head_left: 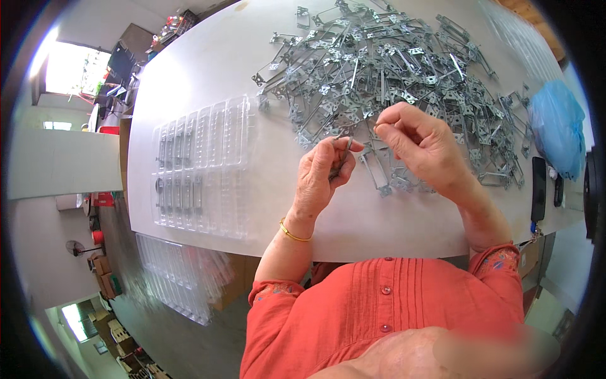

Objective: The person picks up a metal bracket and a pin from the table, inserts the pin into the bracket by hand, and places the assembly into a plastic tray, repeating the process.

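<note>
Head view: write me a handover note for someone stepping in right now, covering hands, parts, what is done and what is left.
Left hand pinches a small metal bracket.
Right hand is raised beside it, fingertips pinched; what they grip is too small to tell.
Pile of metal brackets lies loose on the white table.
Clear plastic tray sits to the left: its leftmost slots hold parts, the rest look unfilled.
More clear trays are stacked below the table edge.

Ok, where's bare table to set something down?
Bare white table lies behind the clear plastic tray, and along the near edge between tray and left hand. Crowded: the metal bracket pile, stretching to the blue bag.
</note>
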The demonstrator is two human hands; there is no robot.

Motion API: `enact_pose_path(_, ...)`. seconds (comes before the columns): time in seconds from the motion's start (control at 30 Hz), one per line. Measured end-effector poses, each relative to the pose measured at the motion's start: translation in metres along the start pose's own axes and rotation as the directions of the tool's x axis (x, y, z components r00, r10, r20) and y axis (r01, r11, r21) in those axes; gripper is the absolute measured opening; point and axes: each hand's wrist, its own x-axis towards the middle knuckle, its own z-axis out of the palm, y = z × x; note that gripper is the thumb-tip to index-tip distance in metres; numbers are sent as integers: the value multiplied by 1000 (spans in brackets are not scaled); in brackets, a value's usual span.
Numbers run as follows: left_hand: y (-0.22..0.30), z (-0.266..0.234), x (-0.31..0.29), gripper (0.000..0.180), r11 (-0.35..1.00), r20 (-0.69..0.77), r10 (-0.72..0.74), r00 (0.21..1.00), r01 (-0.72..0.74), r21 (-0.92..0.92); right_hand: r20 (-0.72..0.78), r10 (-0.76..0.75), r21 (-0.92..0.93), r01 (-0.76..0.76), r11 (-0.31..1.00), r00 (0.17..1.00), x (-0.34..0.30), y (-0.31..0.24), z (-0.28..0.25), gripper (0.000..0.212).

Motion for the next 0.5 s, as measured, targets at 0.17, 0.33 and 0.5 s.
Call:
enact_pose_path(0.17,1,0,-2,59,994,55,-26,998,31,-104,56,10,-82,-6,997,998,-1,1,2,8)
enact_pose_path(0.33,2,0,-1,58,998,63,-20,998,24,-54,57,16,-123,-8,992,998,-1,0,2,8)
enact_pose_path(0.5,2,0,-2,57,999,73,16,997,-18,35,47,-10,-136,16,991,999,0,-1,3,9)
